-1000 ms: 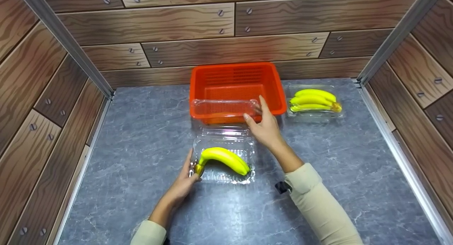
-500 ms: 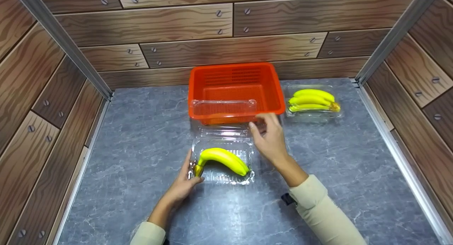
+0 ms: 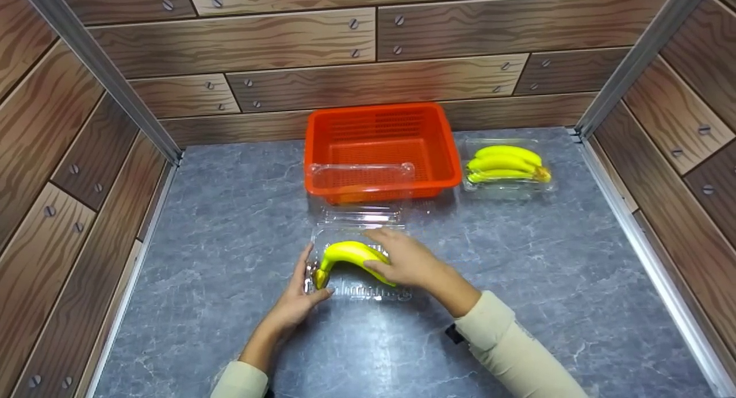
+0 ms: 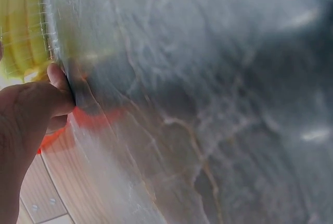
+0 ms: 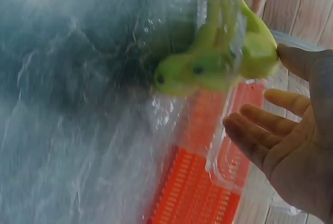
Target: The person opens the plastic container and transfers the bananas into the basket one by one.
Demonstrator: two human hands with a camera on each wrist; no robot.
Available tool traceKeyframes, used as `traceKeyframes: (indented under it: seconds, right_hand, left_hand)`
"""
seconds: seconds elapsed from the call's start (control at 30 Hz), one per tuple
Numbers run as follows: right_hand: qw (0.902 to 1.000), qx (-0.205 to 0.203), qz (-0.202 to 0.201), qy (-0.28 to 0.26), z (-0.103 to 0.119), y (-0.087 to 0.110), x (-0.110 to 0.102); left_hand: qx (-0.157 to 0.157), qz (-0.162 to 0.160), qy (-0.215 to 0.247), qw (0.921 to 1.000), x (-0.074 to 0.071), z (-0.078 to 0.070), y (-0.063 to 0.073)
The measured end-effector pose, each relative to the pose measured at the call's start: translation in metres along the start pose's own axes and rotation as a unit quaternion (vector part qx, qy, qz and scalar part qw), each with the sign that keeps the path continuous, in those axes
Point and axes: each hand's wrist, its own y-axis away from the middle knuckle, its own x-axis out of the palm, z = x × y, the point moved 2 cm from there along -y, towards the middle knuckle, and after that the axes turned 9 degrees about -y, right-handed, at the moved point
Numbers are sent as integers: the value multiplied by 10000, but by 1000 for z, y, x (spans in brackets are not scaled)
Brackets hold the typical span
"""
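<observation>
A yellow banana bunch (image 3: 348,251) lies in the base of a hinged clear plastic clamshell box (image 3: 368,293), whose lid (image 3: 362,168) stands tipped back toward the basket. My left hand (image 3: 292,303) rests at the box's left side, fingers straight along the wall and thumb spread to the near corner by the stem. In the right wrist view my right hand (image 5: 296,125) has its thumb touching the bananas (image 5: 255,52), with the other fingers extended and apart beside the box. From the head, that hand reaches over the bunch's right end and hides part of it.
Behind the lid stands a red plastic basket (image 3: 448,150). To its right another clear clamshell box (image 3: 509,192) holds a second banana bunch (image 3: 506,161). Wood-pattern walls enclose the grey marbled table (image 3: 230,202) at the back and both sides.
My right hand has come down from the raised lid by the basket to the right end of the banana bunch. My left hand stays at the box's left side.
</observation>
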Motion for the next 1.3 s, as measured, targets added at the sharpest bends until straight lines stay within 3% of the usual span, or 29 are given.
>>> traceKeyframes:
  seconds: [0.3, 0.73, 1.3]
  right_hand:
    - [9985, 13, 299, -457, 1, -7, 15]
    - [9952, 182, 348, -895, 1, -8, 12]
    - [9983, 72, -195, -550, -3, -8, 15]
  left_hand:
    - [-17, 3, -39, 10000, -3, 0, 0]
    - [-54, 54, 65, 9999, -2, 0, -1]
    - [-36, 2, 11, 10000, -1, 0, 0]
